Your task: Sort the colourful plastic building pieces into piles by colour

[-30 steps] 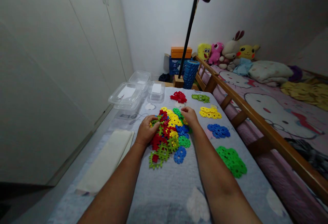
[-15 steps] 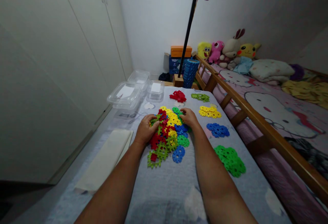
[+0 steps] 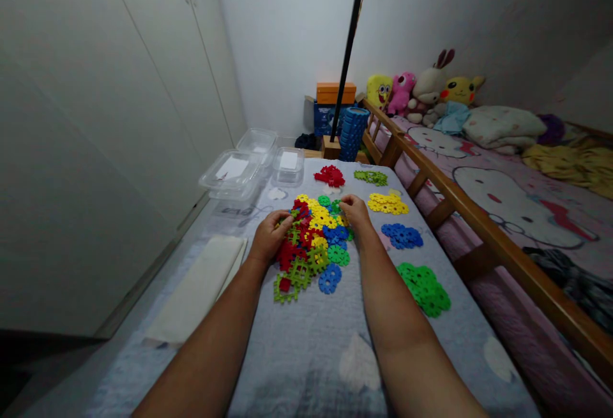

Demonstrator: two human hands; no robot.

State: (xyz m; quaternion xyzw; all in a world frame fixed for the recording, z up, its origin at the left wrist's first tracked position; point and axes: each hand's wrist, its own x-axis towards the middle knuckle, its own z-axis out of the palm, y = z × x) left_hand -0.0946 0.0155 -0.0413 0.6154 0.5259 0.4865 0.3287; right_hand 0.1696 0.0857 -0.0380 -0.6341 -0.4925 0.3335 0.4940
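Observation:
A mixed pile of flat plastic interlocking pieces (image 3: 316,239) lies on the cloth between my hands: round notched discs in yellow, blue and green, and square toothed pieces in red and lime. My left hand (image 3: 272,234) is at the pile's left edge, thumb and fingers closed together; what they hold, if anything, is hidden. At the far right edge of the pile, my right hand (image 3: 356,212) pinches a green disc (image 3: 336,205) at its fingertips. Two overlapping blue discs (image 3: 330,278) lie at the near edge.
Sorted groups of red (image 3: 329,176), lime (image 3: 371,177), yellow (image 3: 388,203), blue (image 3: 402,235) and green pieces (image 3: 424,289) line the far and right sides. Clear plastic boxes (image 3: 232,172) stand far left, near a folded cream cloth (image 3: 198,290). A wooden bed rail (image 3: 440,214) borders the right.
My right hand has lifted slightly and its fingers have drawn together at the green discs. My left hand stays at the pile's left edge, its thumb and fingers closer. The view has shifted slightly.

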